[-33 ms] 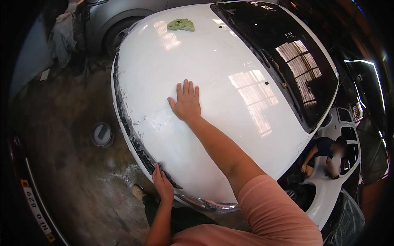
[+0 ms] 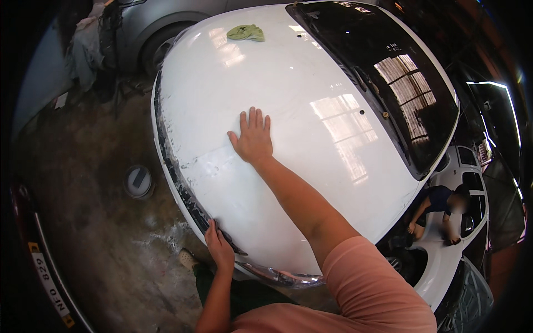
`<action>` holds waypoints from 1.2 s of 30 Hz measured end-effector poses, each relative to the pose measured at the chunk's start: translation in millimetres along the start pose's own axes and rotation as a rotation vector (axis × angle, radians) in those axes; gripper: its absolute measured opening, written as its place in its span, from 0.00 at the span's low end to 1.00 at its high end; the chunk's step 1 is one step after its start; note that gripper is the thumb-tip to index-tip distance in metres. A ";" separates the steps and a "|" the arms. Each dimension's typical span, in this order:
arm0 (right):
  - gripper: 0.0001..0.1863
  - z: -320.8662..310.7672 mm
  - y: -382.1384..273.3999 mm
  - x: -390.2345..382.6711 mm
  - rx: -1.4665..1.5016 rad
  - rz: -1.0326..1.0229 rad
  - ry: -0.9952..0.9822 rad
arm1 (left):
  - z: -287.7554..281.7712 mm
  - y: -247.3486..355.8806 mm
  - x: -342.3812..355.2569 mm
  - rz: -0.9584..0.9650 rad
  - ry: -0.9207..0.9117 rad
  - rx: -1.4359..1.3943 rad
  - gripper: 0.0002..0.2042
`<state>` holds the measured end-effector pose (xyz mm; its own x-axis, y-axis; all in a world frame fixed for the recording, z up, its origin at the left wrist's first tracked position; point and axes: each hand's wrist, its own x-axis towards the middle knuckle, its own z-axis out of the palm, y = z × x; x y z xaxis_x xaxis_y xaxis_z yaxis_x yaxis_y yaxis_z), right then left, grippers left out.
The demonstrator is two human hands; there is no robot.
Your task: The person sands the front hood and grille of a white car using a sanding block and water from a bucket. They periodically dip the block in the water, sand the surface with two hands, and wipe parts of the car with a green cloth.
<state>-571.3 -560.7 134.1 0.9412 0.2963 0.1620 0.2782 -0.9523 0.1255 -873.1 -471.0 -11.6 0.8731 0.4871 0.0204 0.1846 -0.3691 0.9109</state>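
My right hand (image 2: 252, 136) lies flat on the white car hood (image 2: 283, 83), its fingers spread and nothing under the palm that I can see. A dull, scuffed patch shows on the paint just left of it. At the hood's front edge rests my left hand (image 2: 220, 248), fingers extended against the dark, chipped strip (image 2: 179, 186) along that edge; it holds nothing visible. A crumpled green cloth (image 2: 245, 33) sits on the far part of the hood. Nearest me, the headlight (image 2: 283, 277) looks wrapped in clear plastic.
On the stained concrete floor (image 2: 105, 222) to the left stands a round bucket (image 2: 139, 182) with a dark block on its top. A grey car (image 2: 144, 28) is behind, and a dark red bumper (image 2: 25, 216) at far left. A person (image 2: 436, 202) bends over another white car (image 2: 444, 255) at right.
Both my hands stay in place on the hood. One hand of the person at the right has shifted slightly lower.
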 end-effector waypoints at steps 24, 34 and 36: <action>0.40 8.1 6.2 -1.0 0.004 -0.003 0.049 | 8.2 21.6 -32.8 -0.042 -0.008 -0.038 0.22; 0.40 36.2 22.0 5.5 -0.170 -0.056 0.173 | 14.9 22.1 -31.3 0.030 0.067 -0.033 0.30; 0.40 30.4 33.3 0.5 -0.194 -0.032 0.193 | 16.9 31.5 -61.3 -0.003 0.009 -0.102 0.30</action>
<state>-555.8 -594.4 108.5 0.8734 0.3524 0.3361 0.2478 -0.9158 0.3161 -913.2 -525.9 8.9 0.8682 0.4958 0.0209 0.1402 -0.2855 0.9481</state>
